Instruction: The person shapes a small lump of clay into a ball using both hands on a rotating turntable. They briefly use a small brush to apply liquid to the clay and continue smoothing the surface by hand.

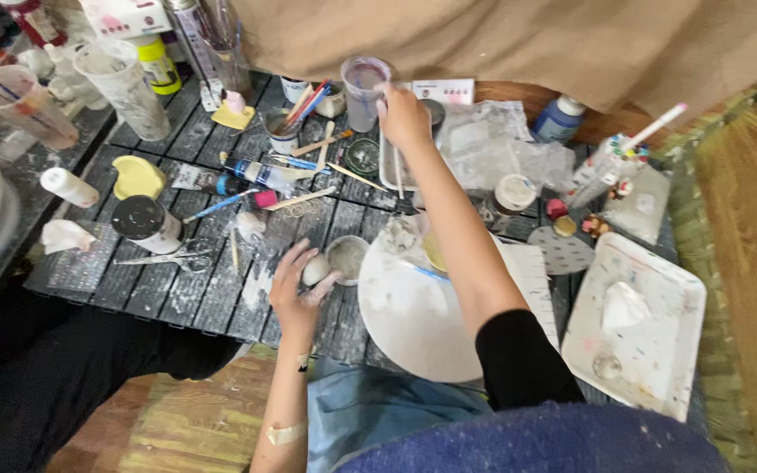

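Left hand [295,293] cupping a small white egg-shaped piece [315,269], grip pinching it at the sides, just at nine o'clock of a little round dish [347,258]. Probably light, hard, brittle and smooth; best held round the middle. Right hand [403,116] at twelve o'clock, grip closed on the rim of a clear plastic cup [364,88]. White round board [409,311] on the dark surface [177,289] at five o'clock.

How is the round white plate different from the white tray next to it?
The round white plate is a circle; the white tray is a rectangle with rounded corners. The plate lies partly under the right arm, near the left hand, which holds a small pale egg-shaped thing; the tray lies clear on the far right. The tray holds a crumpled white lump; the plate looks mostly bare. Both are white and paint-smudged.
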